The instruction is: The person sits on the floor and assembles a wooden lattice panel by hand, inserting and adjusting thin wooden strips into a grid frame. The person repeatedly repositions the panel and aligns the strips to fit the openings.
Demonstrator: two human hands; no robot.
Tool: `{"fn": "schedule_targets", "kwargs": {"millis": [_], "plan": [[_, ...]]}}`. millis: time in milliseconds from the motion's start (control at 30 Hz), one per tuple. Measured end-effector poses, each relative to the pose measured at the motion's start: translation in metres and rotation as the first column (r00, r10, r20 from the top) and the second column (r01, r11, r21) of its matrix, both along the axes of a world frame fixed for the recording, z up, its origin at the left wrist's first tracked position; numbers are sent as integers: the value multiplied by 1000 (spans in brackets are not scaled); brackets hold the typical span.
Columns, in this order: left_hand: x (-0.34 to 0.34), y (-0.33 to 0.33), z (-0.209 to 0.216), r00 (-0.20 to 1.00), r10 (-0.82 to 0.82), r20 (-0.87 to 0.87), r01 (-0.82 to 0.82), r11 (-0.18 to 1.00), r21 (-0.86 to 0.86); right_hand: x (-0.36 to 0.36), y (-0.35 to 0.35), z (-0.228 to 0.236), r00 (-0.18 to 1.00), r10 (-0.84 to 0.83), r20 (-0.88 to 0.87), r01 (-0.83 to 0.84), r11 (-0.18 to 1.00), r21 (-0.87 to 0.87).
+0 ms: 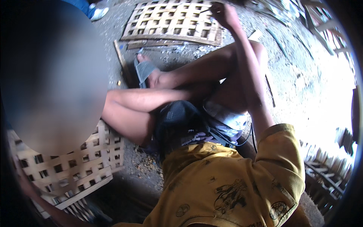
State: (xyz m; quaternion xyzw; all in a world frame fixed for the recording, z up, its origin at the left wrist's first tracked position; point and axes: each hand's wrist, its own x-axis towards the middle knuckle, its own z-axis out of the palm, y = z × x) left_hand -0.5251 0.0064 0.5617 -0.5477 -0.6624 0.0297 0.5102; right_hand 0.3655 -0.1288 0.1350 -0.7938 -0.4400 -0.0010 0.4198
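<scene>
My right hand [224, 16] is raised at the top of the head view, over the far right corner of a wooden lattice panel [170, 37]. Its fingers are closed, and a thin dark piece sticks out to the left; what kind of thing it is I cannot make out. The panel lies on the ground, made of pale crossed slats with square gaps. At the lower left my left forearm [49, 206] runs along a second lattice piece [107, 172]. Past the forearm, the dark rim and a large blurred patch hide my left hand.
My crossed legs [140, 100] fill the middle, one foot in a grey sandal [145, 72]. Loose wooden strips [121, 56] lie by the far panel. Wood chips litter the ground [145, 166]. More slatted wood [329, 178] stands at the right, and a blue-clad person's shoe [100, 14] shows far left.
</scene>
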Motion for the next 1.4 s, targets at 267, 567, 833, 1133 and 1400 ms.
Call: {"fn": "schedule_targets", "kwargs": {"millis": [267, 567, 833, 1133, 1400], "plan": [[59, 28, -96, 999, -33, -41, 26, 986, -164, 15, 8, -43, 996, 32, 78, -43, 990, 138], [158, 40, -200, 665, -743, -79, 744, 668, -19, 25, 19, -51, 982, -187, 37, 177, 966, 187], [474, -7, -431, 287, -520, 805, 954, 77, -290, 25, -2, 2, 959, -260, -110, 279, 931, 236], [705, 7, -585, 26, -409, 912, 851, -470, -235, 43, -3, 1, 970, -216, -116, 242, 917, 317], [703, 18, -577, 38, -596, 802, 808, -453, -376, 56, 4, -14, 978, -139, -155, 191, 895, 403]]}}
